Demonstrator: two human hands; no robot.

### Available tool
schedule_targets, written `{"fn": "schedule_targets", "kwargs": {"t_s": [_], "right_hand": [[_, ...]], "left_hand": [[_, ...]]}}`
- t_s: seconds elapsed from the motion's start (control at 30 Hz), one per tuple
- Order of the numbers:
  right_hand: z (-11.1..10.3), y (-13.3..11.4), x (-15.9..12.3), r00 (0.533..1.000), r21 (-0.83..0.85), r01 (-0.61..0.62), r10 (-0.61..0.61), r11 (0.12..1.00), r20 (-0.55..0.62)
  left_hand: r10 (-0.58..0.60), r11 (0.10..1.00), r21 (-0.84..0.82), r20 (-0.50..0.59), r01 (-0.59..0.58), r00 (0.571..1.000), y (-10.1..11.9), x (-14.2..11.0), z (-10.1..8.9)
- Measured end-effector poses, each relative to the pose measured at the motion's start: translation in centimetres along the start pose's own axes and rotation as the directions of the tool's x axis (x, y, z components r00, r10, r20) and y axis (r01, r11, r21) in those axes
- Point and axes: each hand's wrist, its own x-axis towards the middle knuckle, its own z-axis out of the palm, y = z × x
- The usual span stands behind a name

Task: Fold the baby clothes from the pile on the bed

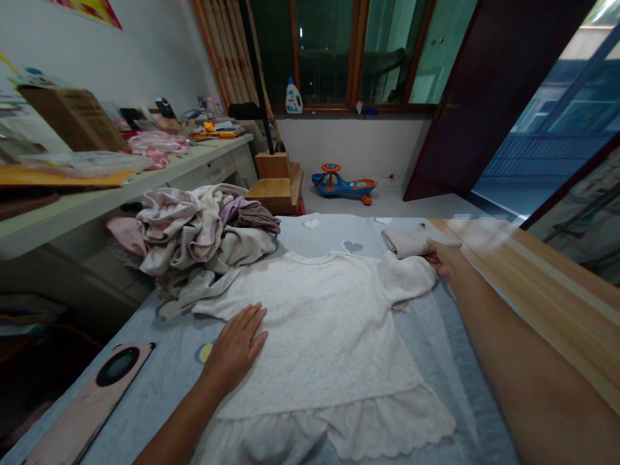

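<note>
A pale, short-sleeved child's shirt (329,323) with a ruffled hem lies spread on a light blue bed sheet (130,413), its neckline away from me. My left hand (237,345) rests flat on the shirt's left side, below the left sleeve, fingers stretched out. At the cuff of the right sleeve is my right hand (442,258), its fingers closed on the edge. Just beyond that sleeve, touching my right fingers, sits a folded beige garment (409,239). The right fingertips are partly hidden.
A heap of crumpled clothes (208,232) stands at the left, against the desk (203,155). A pink phone (92,403) lies at the near left. Bare wooden boards (547,297) run along the right. Beyond the bed are a wooden step-like stool (274,187) and a blue ride-on toy (343,186).
</note>
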Motion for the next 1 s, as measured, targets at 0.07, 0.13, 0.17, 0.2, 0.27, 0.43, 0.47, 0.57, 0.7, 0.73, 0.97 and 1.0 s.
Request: {"fn": "schedule_targets", "kwargs": {"t_s": [0.07,0.13,0.17,0.2,0.27,0.43,0.47,0.57,0.7,0.73,0.97,1.0], "right_hand": [[-0.7,0.5,-1.5,0.999,-0.129,0.032,-0.034,0.991,-0.014],[-1.2,1.0,-3.0,0.998,-0.255,0.067,-0.068,0.965,0.006],[-1.4,1.1,-3.8,0.996,-0.314,0.094,-0.091,0.945,0.025],[-1.5,1.2,-4.5,0.991,-0.377,0.132,-0.122,0.917,0.051],[-1.9,1.0,-5.5,0.972,-0.491,0.234,-0.203,0.839,0.117],[-4.5,-0.3,-6.2,0.837,-0.642,0.45,-0.543,0.62,0.063],[-5.3,-0.4,-6.2,0.794,-0.699,0.449,-0.607,0.557,0.026],[-7.0,0.2,-6.2,0.717,-0.871,0.302,-0.695,0.387,-0.06],[-5.9,2.2,-8.0,0.64,-0.962,0.14,-0.763,0.234,-0.092],[-5.1,2.8,-8.7,0.621,-0.969,0.181,-0.784,0.168,-0.019],[-0.2,7.1,-11.9,0.748,-0.847,0.505,-0.408,-0.164,0.524],[-0.1,7.4,-12.0,0.803,-0.878,0.45,-0.359,-0.161,0.477]], "left_hand": [[0.0,1.0,-0.002,0.003,0.0,1.0,0.0,0.0,0.0],[0.006,1.0,-0.002,0.012,-0.006,1.0,0.0,0.1,-0.1],[0.009,1.0,-0.003,0.014,-0.009,1.0,0.0,0.1,-0.1],[0.011,1.0,-0.004,0.015,-0.011,1.0,0.1,0.1,-0.2],[0.009,1.0,-0.01,0.006,-0.009,1.0,0.1,0.0,-0.2],[0.003,1.0,-0.029,-0.01,-0.003,1.0,0.1,0.0,-0.2],[0.002,1.0,-0.03,-0.007,-0.002,1.0,0.2,0.0,-0.2],[0.0,0.999,-0.036,-0.003,0.0,1.0,0.2,0.0,-0.3],[-0.002,0.999,-0.049,-0.012,0.001,1.0,0.2,0.0,-0.3],[0.001,0.999,-0.048,-0.011,-0.001,1.0,0.2,0.0,-0.3],[0.005,1.0,-0.029,-0.005,-0.005,1.0,0.1,0.0,-0.3],[0.005,1.0,-0.028,-0.001,-0.005,1.0,0.1,0.0,-0.3]]}}
